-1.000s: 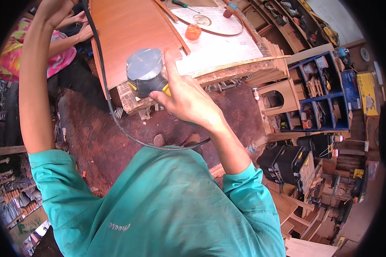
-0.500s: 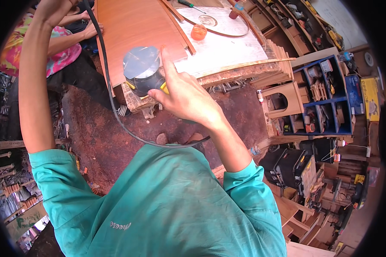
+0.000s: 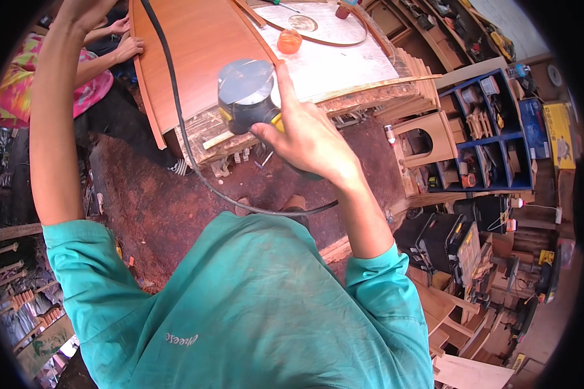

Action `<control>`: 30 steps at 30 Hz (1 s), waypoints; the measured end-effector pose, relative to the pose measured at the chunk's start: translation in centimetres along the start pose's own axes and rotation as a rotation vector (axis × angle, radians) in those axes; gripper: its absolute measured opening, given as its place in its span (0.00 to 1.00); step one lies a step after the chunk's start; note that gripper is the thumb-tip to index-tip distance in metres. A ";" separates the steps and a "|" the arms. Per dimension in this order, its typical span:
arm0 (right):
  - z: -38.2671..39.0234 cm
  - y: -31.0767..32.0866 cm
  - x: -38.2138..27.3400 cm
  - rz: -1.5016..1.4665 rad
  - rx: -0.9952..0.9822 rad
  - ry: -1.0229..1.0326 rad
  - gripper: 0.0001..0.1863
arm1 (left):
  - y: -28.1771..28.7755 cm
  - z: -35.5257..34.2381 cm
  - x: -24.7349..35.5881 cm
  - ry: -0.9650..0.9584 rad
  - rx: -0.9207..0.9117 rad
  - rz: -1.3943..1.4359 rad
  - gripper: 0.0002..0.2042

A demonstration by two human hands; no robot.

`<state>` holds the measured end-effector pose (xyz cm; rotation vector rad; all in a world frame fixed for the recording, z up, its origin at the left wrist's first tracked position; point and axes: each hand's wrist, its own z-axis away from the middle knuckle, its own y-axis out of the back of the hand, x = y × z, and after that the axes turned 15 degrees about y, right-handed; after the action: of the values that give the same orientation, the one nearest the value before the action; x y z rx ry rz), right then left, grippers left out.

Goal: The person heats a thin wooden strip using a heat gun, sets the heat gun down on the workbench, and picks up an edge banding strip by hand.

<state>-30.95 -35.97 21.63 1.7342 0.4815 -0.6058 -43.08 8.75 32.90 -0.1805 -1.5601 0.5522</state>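
My right hand (image 3: 311,139) grips a black and yellow power sander (image 3: 243,113), its index finger stretched out past the body. The sander's round grey disc (image 3: 246,81) is tipped upward, over the near edge of the workbench. Raised at the far left, my left hand (image 3: 84,11) is cut off by the picture's top edge, so its fingers are hidden. A black cord (image 3: 175,91) hangs from the top edge, loops low in front of me and passes behind my right forearm. Beyond the sander lies an orange-brown wooden panel (image 3: 207,39) with a raised edge strip.
At the left, another person's hand (image 3: 128,48) rests on the panel's edge. An orange round object (image 3: 289,41), a curved strip (image 3: 334,43) and a green-handled screwdriver (image 3: 284,6) lie on the white board (image 3: 331,68). Blue shelving (image 3: 490,139) and black cases (image 3: 435,240) stand right.
My right hand has carried the sander to the right. The view has shifted slightly, and more of the bench's near edge shows below the panel. My left hand stays high at the left.
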 end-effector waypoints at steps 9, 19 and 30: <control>1.0 1.7 2.8 0.091 0.067 -0.050 0.54 | 1.4 -1.2 0.0 -0.033 0.023 -0.057 0.14; 3.0 4.6 6.1 0.160 0.199 -0.121 0.55 | -16.9 0.2 -6.4 -0.221 0.510 -0.463 0.16; 4.1 7.3 9.2 0.096 0.206 -0.239 0.54 | -18.0 -1.2 -7.2 -0.193 0.549 -0.465 0.12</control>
<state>-19.95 -41.61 20.66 1.8376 0.1715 -0.8034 -37.42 -9.77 34.45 0.6531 -1.5094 0.6137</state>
